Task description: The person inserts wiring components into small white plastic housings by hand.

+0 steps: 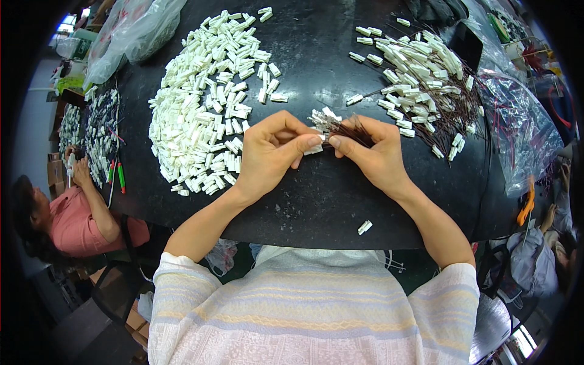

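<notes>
In the middle of the black table (316, 207), my right hand (374, 149) is closed round a bundle of thin brown wires (356, 129) with bare metal ends pointing left. My left hand (277, 152) pinches a small white plastic connector housing (314, 148) against the wire ends, fingertips almost touching those of my right hand. Whether a wire sits inside the housing cannot be made out. To the left spreads a big heap of loose white housings (194, 115). On the right lies a pile of white housings with brown wires attached (420, 79).
A single white housing (364, 227) lies near the front edge. Clear plastic bags (523, 134) lie at the right, another bag (131, 36) at the far left. Orange-handled scissors (526, 204) hang by the right edge. A co-worker in pink (85, 219) sits left, near green and red pens (120, 176).
</notes>
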The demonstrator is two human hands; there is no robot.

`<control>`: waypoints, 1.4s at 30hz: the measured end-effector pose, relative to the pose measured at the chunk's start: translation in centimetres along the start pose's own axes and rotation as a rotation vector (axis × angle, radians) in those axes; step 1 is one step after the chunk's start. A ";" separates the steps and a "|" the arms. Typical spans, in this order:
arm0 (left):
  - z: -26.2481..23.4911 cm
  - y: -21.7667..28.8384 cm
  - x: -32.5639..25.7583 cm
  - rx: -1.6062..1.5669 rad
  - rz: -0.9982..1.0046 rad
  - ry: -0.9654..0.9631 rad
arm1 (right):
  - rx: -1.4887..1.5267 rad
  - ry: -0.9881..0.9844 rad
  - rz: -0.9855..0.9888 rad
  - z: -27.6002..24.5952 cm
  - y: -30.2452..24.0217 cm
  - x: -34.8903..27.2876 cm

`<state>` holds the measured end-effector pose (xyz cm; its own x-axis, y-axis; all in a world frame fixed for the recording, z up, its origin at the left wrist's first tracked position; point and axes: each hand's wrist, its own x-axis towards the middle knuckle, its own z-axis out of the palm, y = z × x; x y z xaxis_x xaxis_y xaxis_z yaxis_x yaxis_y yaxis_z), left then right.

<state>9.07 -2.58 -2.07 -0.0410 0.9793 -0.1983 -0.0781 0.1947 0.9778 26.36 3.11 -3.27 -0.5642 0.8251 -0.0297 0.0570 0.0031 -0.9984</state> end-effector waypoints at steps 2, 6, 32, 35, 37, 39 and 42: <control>0.0 -0.1 0.0 0.135 0.178 0.170 | 0.077 0.076 -0.010 0.6 -0.5 0.4; 1.0 -0.4 -0.7 0.731 0.912 -0.102 | 0.181 0.176 0.067 0.3 -0.2 0.9; 5.1 -2.0 -2.4 0.805 0.818 -0.351 | 0.244 0.111 0.052 0.2 0.0 1.4; 6.1 -1.8 -2.2 0.925 0.877 -0.363 | 0.287 0.123 0.078 -0.1 -0.3 1.3; 6.8 -2.2 -2.2 0.996 0.891 -0.341 | 0.243 0.086 0.049 0.0 -0.2 1.6; 7.6 -3.2 -2.0 1.080 0.943 -0.290 | 0.253 0.065 0.051 0.1 -0.4 1.6; 8.6 -2.4 -2.1 1.102 0.978 -0.330 | 0.339 0.088 0.119 -0.4 -0.5 1.5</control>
<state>17.91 -4.64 -3.38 0.5979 0.6830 0.4196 0.6174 -0.7262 0.3023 25.83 4.53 -2.78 -0.4958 0.8542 -0.1567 -0.1666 -0.2707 -0.9481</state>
